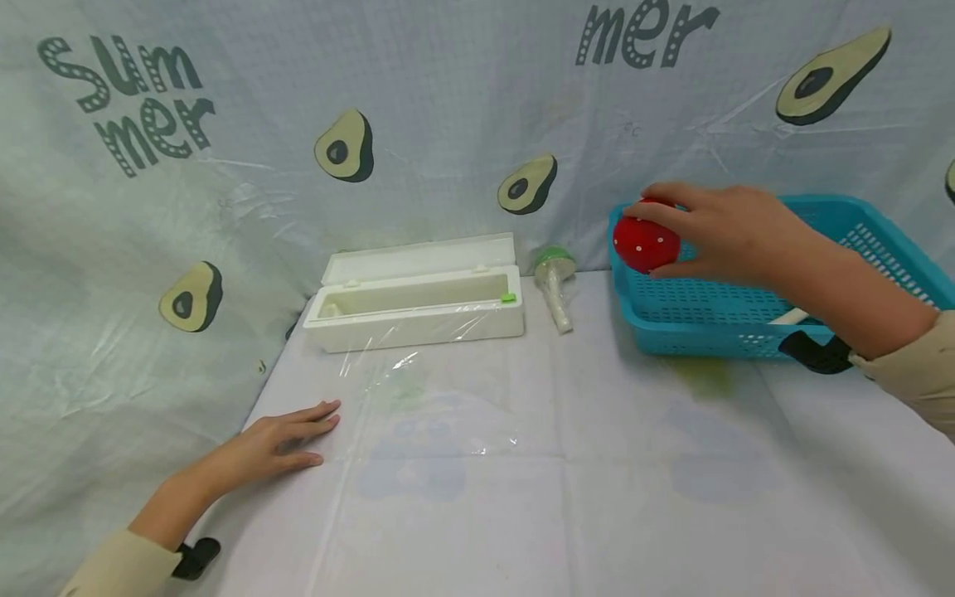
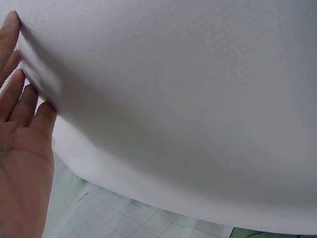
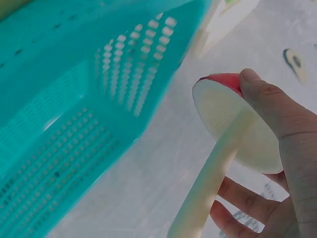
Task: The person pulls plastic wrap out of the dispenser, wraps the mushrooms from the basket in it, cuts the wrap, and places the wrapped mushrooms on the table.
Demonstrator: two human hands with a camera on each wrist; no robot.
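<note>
My right hand pinches a red toy mushroom by its white-dotted cap, thumb and fingers on opposite sides. In the head view the mushroom is over the left end of a blue basket. The right wrist view shows the cap's pale underside and its long cream stem slanting down past the fingers. A second toy mushroom, green-capped with a pale speckled stem, lies between the basket and a white box. At the left, my left hand rests on the white table with straight fingers, holding nothing.
The white box stands at the back with its lid raised; a small green tab shows on its front rim. Clear plastic film lies in front of it. A curtain with avocado prints hangs behind the table.
</note>
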